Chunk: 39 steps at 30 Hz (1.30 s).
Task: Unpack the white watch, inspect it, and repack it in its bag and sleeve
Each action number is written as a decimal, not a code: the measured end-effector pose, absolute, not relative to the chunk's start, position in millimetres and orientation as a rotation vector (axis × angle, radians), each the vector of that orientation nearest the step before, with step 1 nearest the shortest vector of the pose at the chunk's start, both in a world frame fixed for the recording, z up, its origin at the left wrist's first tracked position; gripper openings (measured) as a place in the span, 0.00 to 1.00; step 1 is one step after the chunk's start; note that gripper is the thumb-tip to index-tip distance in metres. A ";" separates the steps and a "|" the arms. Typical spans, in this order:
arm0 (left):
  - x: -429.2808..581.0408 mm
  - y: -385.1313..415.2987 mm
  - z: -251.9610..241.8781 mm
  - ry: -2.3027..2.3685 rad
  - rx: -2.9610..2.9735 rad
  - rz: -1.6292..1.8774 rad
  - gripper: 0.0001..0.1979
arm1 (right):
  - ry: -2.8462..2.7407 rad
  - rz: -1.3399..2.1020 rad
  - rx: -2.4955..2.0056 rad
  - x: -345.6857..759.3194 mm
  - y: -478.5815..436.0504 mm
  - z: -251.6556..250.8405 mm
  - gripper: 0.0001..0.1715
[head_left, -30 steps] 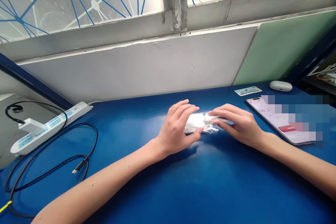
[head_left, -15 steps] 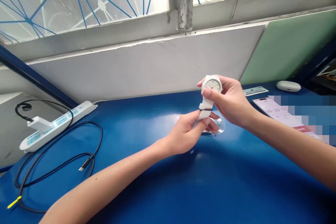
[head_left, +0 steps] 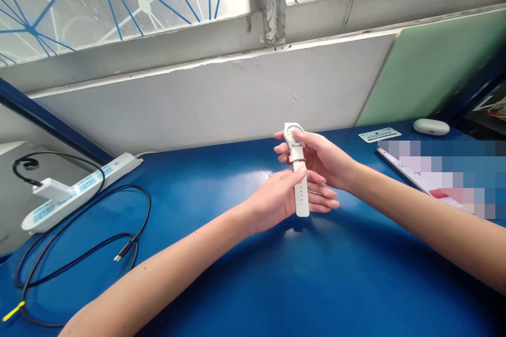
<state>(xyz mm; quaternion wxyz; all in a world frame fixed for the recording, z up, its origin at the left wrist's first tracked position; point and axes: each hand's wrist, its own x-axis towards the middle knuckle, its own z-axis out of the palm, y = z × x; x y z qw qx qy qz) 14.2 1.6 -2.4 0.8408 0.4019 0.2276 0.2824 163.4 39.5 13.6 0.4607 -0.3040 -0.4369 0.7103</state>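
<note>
A white wristwatch (head_left: 301,192) is held up above the blue table, its strap hanging down with a row of holes showing. My right hand (head_left: 326,158) grips the watch at its round case, the thumb lying across the dial. Lower down, my left hand (head_left: 282,195) pinches the strap below the buckle, thumb on top and the other fingers stretched out behind it. The far side of the case and the rest of the strap are hidden by my fingers.
On the left of the blue table (head_left: 221,279) lie a white power strip (head_left: 89,185) with a plugged-in charger (head_left: 54,191) and a looped black cable (head_left: 148,205). At the right are a phone (head_left: 411,175), a card (head_left: 379,135) and a white earbud case (head_left: 431,127).
The watch has moved left and turned, and its holed strap end now hangs in view. My right hand has shifted left and down; my left fingers have straightened behind the strap.
</note>
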 end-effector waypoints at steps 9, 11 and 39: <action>16.7 -3.0 -4.3 0.479 0.793 0.603 0.17 | -1.231 1.842 -0.666 169.0 39.4 10.3 0.19; 17.5 -4.1 -6.1 0.481 0.782 0.593 0.17 | -1.270 1.859 -0.652 169.1 40.0 8.8 0.20; 17.1 -3.4 -3.0 0.667 0.704 0.513 0.18 | -0.872 2.001 -0.599 165.8 41.8 16.4 0.30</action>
